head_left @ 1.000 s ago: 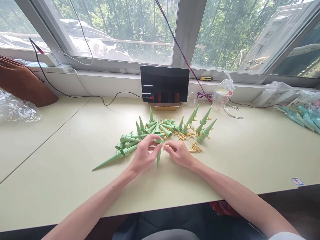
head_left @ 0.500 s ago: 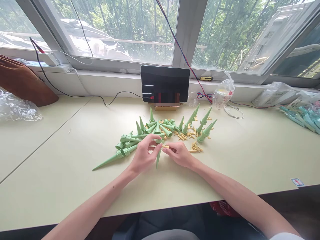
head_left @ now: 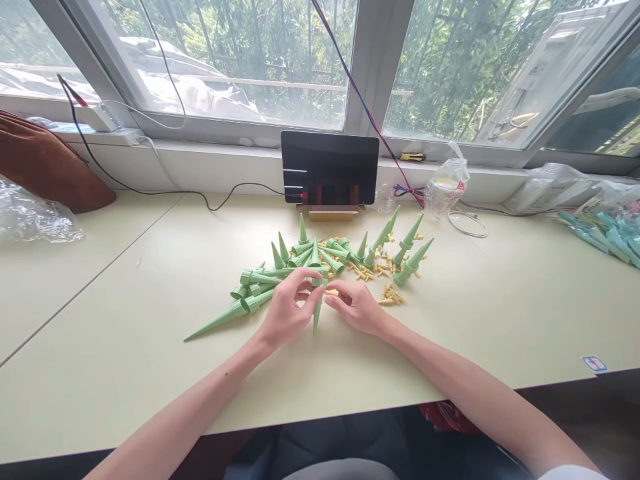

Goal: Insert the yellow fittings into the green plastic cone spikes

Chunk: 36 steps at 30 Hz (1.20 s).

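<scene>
My left hand (head_left: pixel 293 303) is closed around a green plastic spike (head_left: pixel 317 316), its pointed tip hanging down toward the table. Between the fingertips of my right hand (head_left: pixel 361 307) is a small yellow valve piece (head_left: pixel 331 292), touching or very close to the spike's side; exact contact is hidden by the fingers. Just beyond my hands lies a pile of green spikes (head_left: pixel 264 280), some lying flat, some upright. Several spikes with yellow pieces in their sides (head_left: pixel 411 261) stand to the right. Loose yellow valve pieces (head_left: pixel 392 295) lie near my right hand.
A dark tablet (head_left: pixel 330 167) rests on a cardboard stand at the back by the window. Behind right are a bagged cup (head_left: pixel 447 190) and a coiled white cable (head_left: pixel 469 225). Clear plastic (head_left: pixel 37 210) lies far left, bags with teal items (head_left: pixel 605 230) far right.
Both hands hold nearly the same pose and place. The spike's tip has shifted very slightly.
</scene>
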Each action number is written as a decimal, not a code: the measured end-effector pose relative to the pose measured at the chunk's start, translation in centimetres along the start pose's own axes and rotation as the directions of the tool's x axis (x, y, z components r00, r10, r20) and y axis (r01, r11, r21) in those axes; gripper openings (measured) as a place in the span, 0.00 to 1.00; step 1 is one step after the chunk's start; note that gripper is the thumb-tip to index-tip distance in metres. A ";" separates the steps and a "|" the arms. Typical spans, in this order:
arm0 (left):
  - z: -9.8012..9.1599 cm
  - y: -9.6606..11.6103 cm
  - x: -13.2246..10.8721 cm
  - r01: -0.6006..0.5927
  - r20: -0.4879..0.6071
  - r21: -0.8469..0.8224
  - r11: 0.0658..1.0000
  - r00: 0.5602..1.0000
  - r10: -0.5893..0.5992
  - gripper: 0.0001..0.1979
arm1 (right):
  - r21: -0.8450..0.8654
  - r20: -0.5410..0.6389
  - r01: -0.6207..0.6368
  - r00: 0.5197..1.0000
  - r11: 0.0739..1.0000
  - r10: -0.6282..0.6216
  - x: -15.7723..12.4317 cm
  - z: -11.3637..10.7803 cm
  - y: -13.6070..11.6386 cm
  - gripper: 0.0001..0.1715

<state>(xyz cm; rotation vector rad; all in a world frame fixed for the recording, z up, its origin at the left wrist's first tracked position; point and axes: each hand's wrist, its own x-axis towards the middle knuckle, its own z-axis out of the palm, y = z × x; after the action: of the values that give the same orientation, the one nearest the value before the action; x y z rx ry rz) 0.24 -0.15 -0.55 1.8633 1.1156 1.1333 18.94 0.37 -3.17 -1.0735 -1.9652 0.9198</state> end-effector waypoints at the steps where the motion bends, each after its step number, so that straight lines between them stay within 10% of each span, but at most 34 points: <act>1: 0.0 0.0 0.0 -0.001 0.001 0.000 1.000 1.000 0.001 0.09 | 0.002 0.004 0.001 1.000 1.000 -0.001 0.0 0.0 0.0 0.21; 15: 0.1 0.3 0.0 0.001 0.017 -0.021 1.000 1.000 -0.001 0.08 | -0.037 0.008 0.039 0.999 0.999 -0.039 0.1 0.2 0.4 0.32; 26: 0.0 0.0 0.0 -0.002 0.006 -0.042 0.999 1.000 0.002 0.08 | -0.035 0.061 -0.004 0.998 0.999 0.006 0.0 -0.2 -0.4 0.16; 36: 0.1 -0.3 -0.1 -0.021 0.023 -0.028 0.999 0.999 0.022 0.08 | -0.057 0.091 0.025 0.996 0.998 -0.020 0.1 -0.1 0.1 0.24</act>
<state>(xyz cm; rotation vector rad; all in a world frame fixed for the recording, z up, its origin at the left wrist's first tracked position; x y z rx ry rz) 0.23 -0.13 -0.84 1.8669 1.0643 1.1303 19.02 0.49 -3.15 -1.0566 -2.0853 0.9186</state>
